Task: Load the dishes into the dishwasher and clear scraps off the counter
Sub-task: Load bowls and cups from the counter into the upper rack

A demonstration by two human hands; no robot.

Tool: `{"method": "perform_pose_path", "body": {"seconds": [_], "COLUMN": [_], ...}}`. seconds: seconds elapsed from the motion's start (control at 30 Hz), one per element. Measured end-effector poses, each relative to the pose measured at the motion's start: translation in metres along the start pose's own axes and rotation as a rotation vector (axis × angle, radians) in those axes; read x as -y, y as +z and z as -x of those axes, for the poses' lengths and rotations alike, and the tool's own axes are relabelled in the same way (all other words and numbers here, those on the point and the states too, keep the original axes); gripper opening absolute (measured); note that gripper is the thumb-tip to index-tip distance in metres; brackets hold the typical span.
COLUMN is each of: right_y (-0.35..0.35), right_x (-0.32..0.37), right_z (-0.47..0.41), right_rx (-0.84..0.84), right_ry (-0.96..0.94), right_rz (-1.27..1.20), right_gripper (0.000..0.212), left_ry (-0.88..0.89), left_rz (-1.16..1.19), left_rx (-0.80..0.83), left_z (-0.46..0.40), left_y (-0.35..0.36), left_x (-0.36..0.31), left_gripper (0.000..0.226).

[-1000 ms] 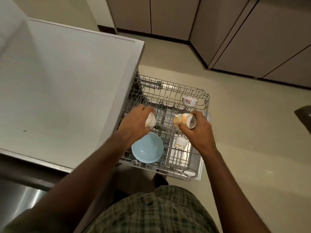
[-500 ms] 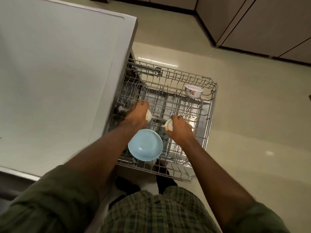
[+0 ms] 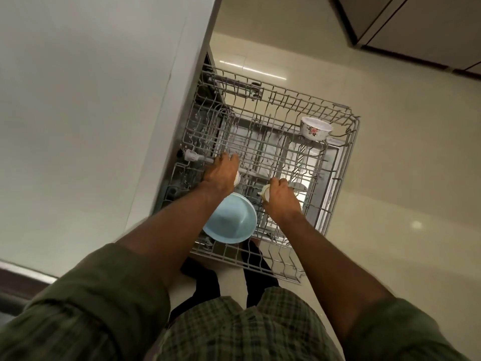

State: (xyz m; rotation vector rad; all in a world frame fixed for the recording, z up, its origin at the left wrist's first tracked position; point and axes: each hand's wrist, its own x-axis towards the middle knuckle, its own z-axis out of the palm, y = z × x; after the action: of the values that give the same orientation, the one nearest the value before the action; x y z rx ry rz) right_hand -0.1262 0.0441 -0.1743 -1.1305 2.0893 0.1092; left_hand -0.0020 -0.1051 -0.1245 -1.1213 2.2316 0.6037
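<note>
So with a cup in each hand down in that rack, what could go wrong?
1. The left hand and right hand each hold a small cream cup; either could knock the wire tines or tip.
2. The pale blue round bowl sits right beside the left wrist, which could bump it.

You have one view only, from the camera on your head, looking almost straight down past your chest and both forearms. It sits close above the pulled-out dishwasher rack (image 3: 260, 142), with the counter (image 3: 91, 100) left and floor (image 3: 403, 178) right. The wide lens probably bends the edges.
</note>
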Motion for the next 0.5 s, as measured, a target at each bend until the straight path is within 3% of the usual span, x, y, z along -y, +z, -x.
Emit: {"method": "perform_pose_path", "body": {"seconds": [0.37, 0.5], "right_y": [0.013, 0.016], "right_x": [-0.008, -0.011], "right_z": [-0.004, -0.008], "right_rx": [-0.019, -0.055], "right_ry": [0.011, -0.027], "right_rz": [0.076, 0.295], "right_gripper": [0.086, 0.086], "left_ry": [-0.094, -0.128], "left_rz": [0.025, 0.088], "left_rx": [0.026, 0.018], "left_z": [-0.026, -0.032], "left_y": [0.025, 0.036], "left_x": [-0.005, -0.007], "left_gripper": [0.081, 0.082]}}
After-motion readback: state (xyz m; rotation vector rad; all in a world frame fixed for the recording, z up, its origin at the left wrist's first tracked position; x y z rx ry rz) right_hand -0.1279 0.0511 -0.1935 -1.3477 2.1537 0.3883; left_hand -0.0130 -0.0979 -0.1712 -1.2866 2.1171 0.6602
